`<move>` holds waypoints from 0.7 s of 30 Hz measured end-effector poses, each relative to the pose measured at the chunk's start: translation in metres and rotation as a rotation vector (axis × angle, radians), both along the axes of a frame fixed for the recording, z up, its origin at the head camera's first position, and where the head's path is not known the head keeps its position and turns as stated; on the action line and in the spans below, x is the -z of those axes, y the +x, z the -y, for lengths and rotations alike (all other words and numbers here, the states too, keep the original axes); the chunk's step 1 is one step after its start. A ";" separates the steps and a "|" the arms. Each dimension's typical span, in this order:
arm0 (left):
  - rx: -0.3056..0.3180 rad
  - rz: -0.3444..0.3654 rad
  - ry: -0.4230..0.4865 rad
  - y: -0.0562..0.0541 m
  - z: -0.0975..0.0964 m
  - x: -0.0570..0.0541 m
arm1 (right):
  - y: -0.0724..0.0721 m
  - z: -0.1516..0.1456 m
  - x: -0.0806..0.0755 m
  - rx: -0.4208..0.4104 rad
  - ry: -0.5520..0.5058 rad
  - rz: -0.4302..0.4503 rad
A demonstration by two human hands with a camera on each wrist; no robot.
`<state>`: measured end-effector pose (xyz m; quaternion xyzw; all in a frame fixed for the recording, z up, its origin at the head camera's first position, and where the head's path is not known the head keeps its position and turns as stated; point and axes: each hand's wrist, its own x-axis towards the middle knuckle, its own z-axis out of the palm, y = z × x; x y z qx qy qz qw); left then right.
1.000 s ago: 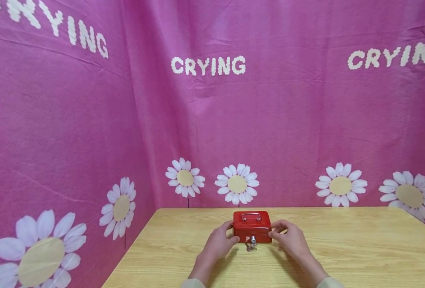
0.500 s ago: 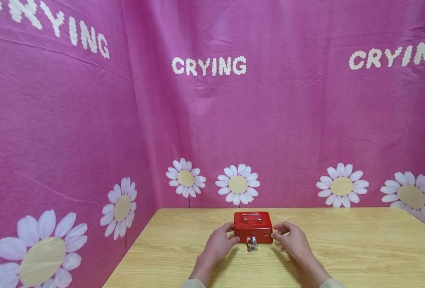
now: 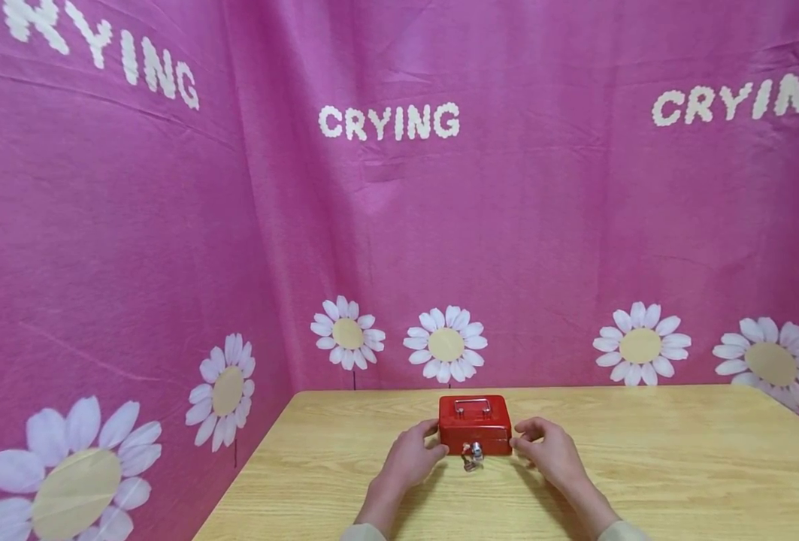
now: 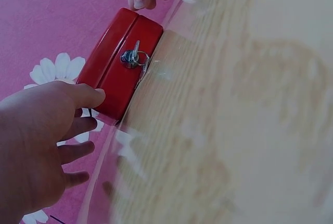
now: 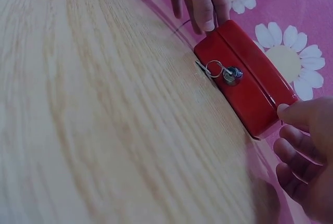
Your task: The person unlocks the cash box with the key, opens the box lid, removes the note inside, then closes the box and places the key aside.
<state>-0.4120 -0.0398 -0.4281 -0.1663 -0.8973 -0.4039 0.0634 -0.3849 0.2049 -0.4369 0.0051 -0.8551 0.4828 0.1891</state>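
A red metal cash box (image 3: 475, 430) rests on the wooden table with its lid down and a silver handle (image 3: 472, 406) on top. Keys on a ring (image 5: 214, 69) hang from the round lock (image 4: 127, 58) on its front. At the box's left side is my left hand (image 3: 407, 460), its thumb touching the front corner and its other fingers loosely spread. My right hand (image 3: 553, 457) is at the opposite side. Its thumb meets the right front corner, while its fingers stand slightly off the side. The far side of the box is hidden.
The light wooden table (image 3: 676, 466) extends to both sides and towards me. Behind and to the left hangs a pink cloth (image 3: 507, 225) with white daisies and the word CRYING, close to the table's back edge.
My right fingers have eased slightly away from the box's side. The left hand and the box keep their places; the head view shifts a little.
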 end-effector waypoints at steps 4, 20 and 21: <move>-0.012 0.010 -0.007 -0.001 0.000 0.000 | 0.000 0.001 0.000 -0.005 0.004 -0.008; 0.003 -0.024 -0.006 -0.001 0.001 0.001 | 0.001 0.004 0.001 -0.020 0.012 0.013; 0.004 -0.025 -0.004 -0.001 0.001 0.001 | 0.001 0.004 0.001 -0.020 0.013 0.013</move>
